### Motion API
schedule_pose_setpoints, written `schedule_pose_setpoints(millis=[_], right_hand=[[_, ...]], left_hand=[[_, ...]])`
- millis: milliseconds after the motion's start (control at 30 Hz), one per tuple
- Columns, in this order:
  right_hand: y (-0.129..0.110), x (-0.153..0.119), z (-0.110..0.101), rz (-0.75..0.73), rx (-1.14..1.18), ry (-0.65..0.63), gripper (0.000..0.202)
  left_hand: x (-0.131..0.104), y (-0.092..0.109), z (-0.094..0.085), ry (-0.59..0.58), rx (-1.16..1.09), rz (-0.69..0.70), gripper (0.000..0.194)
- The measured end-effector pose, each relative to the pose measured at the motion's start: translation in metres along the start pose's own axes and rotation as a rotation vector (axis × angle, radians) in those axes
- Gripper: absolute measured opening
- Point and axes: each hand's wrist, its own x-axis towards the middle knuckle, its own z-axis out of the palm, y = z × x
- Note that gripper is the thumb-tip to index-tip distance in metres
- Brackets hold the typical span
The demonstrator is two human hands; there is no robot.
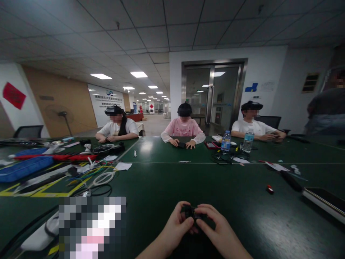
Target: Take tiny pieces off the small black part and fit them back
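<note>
Both my hands meet over the near edge of the dark green table [151, 194]. Between them is a small black object [192, 212], too dark and too covered by fingers to name its kind. My left hand [180, 220] is closed on its left side, with thumb and fingers curled round it. On its right side my right hand [212, 220] pinches it between thumb and fingers. The two hands are close together, fingertips nearly touching.
To the left lie a blue tray [27, 171], coiled cables [104, 178] and a white power strip [40, 233]. A small red object [269, 189] and a notebook-like slab [325, 201] lie right. Bottles [225, 142] stand farther back. Several people sit across the table.
</note>
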Motion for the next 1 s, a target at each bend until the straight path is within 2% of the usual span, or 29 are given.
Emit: schedule_pose_setpoints(millis=[300,567,1000], right_hand=[[-0.0102,-0.0003,-0.0034,-0.026,0.041,-0.033,0.02],[-0.0092,-0.001,-0.002,-0.009,0.057,-0.03,0.02],[-0.0104,-0.0013,-0.0022,-0.025,0.066,-0.013,0.021]], left_hand=[[0.0033,-0.006,-0.0062,-0.007,-0.003,0.005,0.051],[0.0025,-0.0062,-0.008,-0.043,-0.043,0.007,0.06],[0.0007,-0.0047,-0.0064,-0.029,-0.006,0.019,0.049]])
